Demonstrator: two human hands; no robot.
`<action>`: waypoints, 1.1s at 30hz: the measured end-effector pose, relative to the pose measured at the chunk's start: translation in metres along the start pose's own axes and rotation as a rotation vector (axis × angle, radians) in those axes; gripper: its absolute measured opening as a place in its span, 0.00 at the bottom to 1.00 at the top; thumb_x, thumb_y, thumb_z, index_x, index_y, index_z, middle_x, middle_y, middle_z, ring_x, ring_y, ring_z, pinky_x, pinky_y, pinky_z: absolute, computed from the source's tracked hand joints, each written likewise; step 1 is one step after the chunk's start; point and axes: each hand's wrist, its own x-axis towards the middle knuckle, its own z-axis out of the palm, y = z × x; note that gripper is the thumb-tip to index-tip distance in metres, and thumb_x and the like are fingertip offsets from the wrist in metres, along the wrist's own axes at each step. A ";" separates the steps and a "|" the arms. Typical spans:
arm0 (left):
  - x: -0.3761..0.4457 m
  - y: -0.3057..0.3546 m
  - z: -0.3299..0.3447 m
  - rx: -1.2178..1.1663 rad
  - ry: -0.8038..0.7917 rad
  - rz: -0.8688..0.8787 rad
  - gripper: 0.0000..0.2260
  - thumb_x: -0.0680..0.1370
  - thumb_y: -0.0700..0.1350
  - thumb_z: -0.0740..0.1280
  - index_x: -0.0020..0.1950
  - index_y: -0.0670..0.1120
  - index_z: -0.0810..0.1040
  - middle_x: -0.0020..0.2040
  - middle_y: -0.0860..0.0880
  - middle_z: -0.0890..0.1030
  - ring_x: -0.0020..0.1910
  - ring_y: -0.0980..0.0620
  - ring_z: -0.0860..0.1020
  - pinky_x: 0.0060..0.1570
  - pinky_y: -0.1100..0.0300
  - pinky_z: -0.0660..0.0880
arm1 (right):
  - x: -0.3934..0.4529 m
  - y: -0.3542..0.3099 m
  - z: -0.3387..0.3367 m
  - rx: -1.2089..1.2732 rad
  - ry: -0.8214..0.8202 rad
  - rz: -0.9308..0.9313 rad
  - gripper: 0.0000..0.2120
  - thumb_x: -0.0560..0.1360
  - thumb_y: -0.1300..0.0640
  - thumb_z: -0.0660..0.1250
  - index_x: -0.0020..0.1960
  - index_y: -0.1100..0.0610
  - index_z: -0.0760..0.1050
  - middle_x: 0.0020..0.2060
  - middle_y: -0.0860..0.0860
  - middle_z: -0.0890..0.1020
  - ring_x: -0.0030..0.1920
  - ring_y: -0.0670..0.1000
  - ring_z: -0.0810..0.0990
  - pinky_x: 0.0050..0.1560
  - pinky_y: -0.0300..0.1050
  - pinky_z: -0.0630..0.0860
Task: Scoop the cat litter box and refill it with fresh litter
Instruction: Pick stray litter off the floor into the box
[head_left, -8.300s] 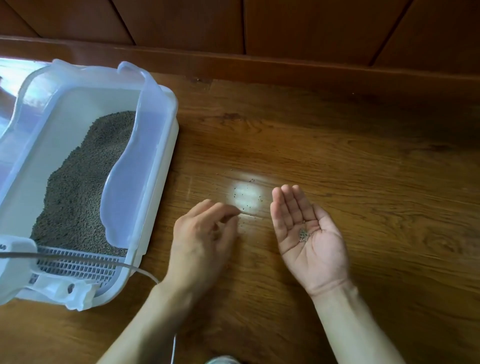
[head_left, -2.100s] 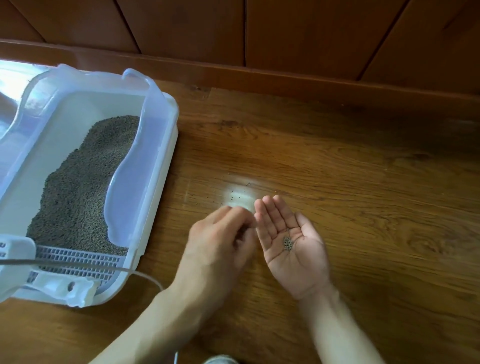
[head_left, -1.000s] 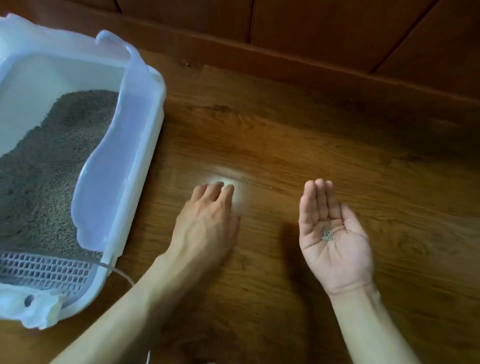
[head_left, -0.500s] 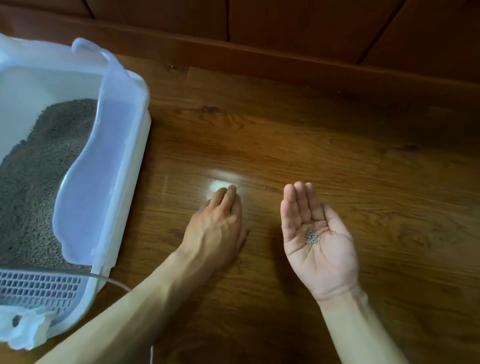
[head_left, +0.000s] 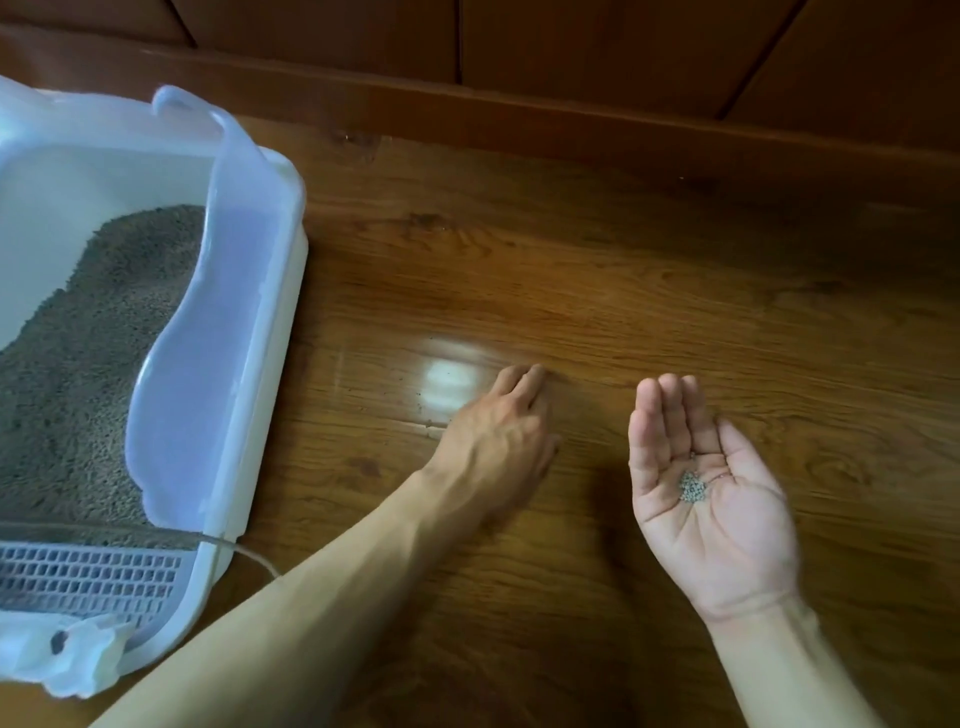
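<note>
showing 2 hands: right hand (head_left: 709, 493) cupping 1 litter clump (head_left: 692, 487).

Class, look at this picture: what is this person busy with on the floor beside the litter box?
A person is picking stray litter grains off the wooden floor. The left hand is palm down, fingertips on the boards near a few scattered specks. The right hand is held open, palm up, cupping a small pile of collected grains. To the left stands the white litter box, holding grey litter, with a slotted grate at its near end. The grains have not yet been returned.
</note>
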 end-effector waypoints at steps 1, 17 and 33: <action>-0.011 -0.001 0.003 0.001 0.011 0.019 0.20 0.79 0.55 0.63 0.61 0.42 0.81 0.66 0.43 0.76 0.66 0.46 0.71 0.55 0.57 0.79 | -0.002 0.001 -0.002 0.004 0.002 0.009 0.19 0.79 0.53 0.56 0.52 0.62 0.84 0.53 0.55 0.85 0.56 0.55 0.84 0.46 0.50 0.83; -0.022 0.010 0.013 -0.067 0.046 0.116 0.22 0.79 0.54 0.64 0.69 0.45 0.75 0.67 0.46 0.72 0.64 0.48 0.69 0.55 0.59 0.76 | 0.019 0.032 0.021 0.067 -0.079 0.130 0.20 0.80 0.55 0.56 0.54 0.65 0.82 0.53 0.60 0.84 0.57 0.59 0.83 0.51 0.55 0.82; -0.097 -0.055 -0.021 -0.196 0.014 -0.187 0.25 0.74 0.46 0.59 0.71 0.43 0.73 0.69 0.44 0.74 0.64 0.44 0.73 0.57 0.48 0.79 | 0.018 0.041 0.015 0.026 -0.056 0.162 0.22 0.83 0.53 0.53 0.52 0.63 0.83 0.51 0.58 0.85 0.55 0.57 0.84 0.49 0.51 0.83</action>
